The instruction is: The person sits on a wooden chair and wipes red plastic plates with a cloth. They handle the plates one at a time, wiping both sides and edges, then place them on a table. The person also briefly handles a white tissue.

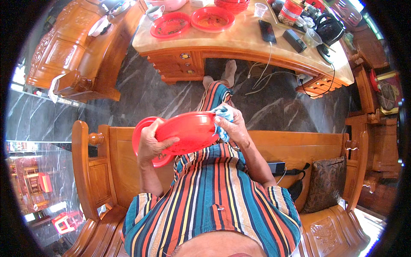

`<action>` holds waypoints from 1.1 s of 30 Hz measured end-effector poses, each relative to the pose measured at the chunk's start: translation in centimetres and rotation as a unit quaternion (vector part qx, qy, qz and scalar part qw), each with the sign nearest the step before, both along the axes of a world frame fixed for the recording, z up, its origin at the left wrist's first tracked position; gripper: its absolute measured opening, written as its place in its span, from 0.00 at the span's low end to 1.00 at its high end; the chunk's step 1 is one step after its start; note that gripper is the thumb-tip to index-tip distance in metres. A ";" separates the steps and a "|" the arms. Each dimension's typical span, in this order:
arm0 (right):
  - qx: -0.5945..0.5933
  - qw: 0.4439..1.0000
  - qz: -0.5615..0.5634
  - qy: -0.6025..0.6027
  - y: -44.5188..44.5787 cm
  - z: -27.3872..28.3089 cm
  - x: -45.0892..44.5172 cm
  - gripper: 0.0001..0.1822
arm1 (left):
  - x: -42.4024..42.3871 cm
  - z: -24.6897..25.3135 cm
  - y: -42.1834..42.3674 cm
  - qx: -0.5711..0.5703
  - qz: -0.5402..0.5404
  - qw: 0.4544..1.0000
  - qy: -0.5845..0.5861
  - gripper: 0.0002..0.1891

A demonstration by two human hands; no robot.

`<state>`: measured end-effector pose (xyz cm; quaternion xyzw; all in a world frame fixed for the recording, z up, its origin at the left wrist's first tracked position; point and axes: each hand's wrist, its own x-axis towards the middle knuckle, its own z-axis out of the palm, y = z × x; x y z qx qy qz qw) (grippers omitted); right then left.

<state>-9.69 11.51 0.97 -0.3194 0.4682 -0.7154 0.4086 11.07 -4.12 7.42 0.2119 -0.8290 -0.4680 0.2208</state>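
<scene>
My left hand [153,141] grips the left side of a red plastic plate [189,131], its thumb on the face and its fingers around the rim. The plate is held tilted above my lap. My right hand [232,123] holds a crumpled blue and white cloth [223,120] against the plate's right rim. Behind and to the left of this plate is another red plate [138,133], partly hidden; bits of green show on its lower part. What supports that second plate cannot be told.
Ahead stands a table [237,41] bearing two red plates with patterns or residue, a stack of red dishes, a mug [155,13], a phone [267,31] and a black kettle [329,28]. Cables [269,77] hang below it. A cushion [326,184] lies on the wooden bench [289,141].
</scene>
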 end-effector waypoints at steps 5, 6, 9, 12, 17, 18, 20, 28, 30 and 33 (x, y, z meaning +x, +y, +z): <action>0.055 0.992 0.044 0.102 -0.1 3.4 0.3 0.09 | 0.3 -0.7 0.4 -0.065 -0.030 0.996 -0.045 0.21; 0.064 0.989 0.069 0.114 -0.2 3.6 0.5 0.09 | 0.2 -0.5 0.8 -0.065 -0.038 0.995 -0.067 0.21; 0.021 0.931 0.037 0.363 -1.4 3.6 1.3 0.14 | -0.3 -0.9 1.4 -0.091 -0.066 0.988 -0.103 0.21; -0.003 0.872 0.020 0.489 -2.1 4.1 2.5 0.19 | -1.1 -1.3 2.2 -0.139 -0.071 0.984 -0.086 0.20; -0.005 0.851 0.044 0.524 -3.0 4.6 2.6 0.18 | -1.6 -2.6 2.7 -0.126 -0.047 0.990 -0.046 0.20; 0.002 0.868 0.041 0.495 -3.1 4.8 2.4 0.18 | -1.7 -2.0 2.6 -0.120 -0.044 0.991 -0.046 0.20; 0.034 0.893 0.044 0.447 -2.9 5.6 2.0 0.18 | -1.8 -1.3 2.4 -0.112 -0.037 0.991 -0.061 0.20; 0.061 0.995 0.075 -0.006 -1.3 3.4 -1.5 0.11 | 0.3 -2.2 -0.6 -0.017 0.046 0.998 0.028 0.21; 0.032 0.996 0.048 -0.068 -1.4 1.9 -1.8 0.13 | 0.3 -2.0 -0.9 0.047 0.078 0.994 0.057 0.21; 0.012 0.987 -0.016 -0.157 -1.8 0.8 -0.9 0.16 | -0.3 -0.7 -0.7 0.150 0.146 0.965 0.160 0.19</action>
